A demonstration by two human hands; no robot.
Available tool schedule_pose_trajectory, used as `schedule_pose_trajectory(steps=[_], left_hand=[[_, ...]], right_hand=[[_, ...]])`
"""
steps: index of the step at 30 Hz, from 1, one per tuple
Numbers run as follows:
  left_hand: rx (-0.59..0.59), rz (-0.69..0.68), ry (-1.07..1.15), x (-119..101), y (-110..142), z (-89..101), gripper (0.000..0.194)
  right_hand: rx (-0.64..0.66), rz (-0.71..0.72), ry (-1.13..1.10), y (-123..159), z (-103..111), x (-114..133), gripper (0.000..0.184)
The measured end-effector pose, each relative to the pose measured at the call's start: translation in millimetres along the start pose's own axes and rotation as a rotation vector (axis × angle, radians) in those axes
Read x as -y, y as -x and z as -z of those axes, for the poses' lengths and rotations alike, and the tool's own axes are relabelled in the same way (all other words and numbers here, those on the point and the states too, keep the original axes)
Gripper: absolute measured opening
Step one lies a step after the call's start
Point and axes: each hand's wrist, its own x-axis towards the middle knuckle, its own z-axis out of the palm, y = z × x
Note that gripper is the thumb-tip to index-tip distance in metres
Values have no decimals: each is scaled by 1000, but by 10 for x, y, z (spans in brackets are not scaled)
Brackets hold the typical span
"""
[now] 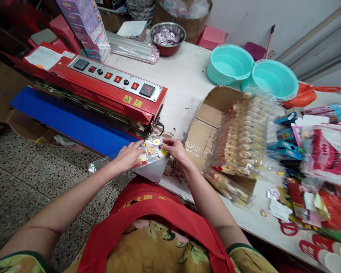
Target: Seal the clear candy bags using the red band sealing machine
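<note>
A clear plastic packet of small colourful toys [151, 151] lies on the metal plate [153, 172] at the near end of the red sealing machine [102, 89]. My left hand [127, 156] presses flat on the packet's left part, fingers stretched over it. My right hand [172, 147] pinches the packet's right edge between thumb and fingers. The machine's blue conveyor belt [71, 123] runs away to the left of the packet.
An open cardboard box [204, 121] right of my hands holds several rows of filled packets [241, 136]. Two teal basins [230, 62] and a metal bowl [167, 37] stand farther back. Loose wrappers, cards and red scissors [287, 227] crowd the table's right side.
</note>
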Motion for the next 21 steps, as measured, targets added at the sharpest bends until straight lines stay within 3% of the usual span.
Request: schedule_pose_trajectory(steps=[5,9,13,21], left_hand=[[22,-21,15,101,29,36,46],[16,-88,-55,156,-48,134,34],[59,-220,-109,50,-93,124,23],[54,-293,-62,88,-150,104,25]], right_hand=[[53,17,-19,7,46,30,46],[120,12,-39,10,70,58,46],[130,2,-44,4,69,76,43],[179,-2,-43,23,81,108,45]])
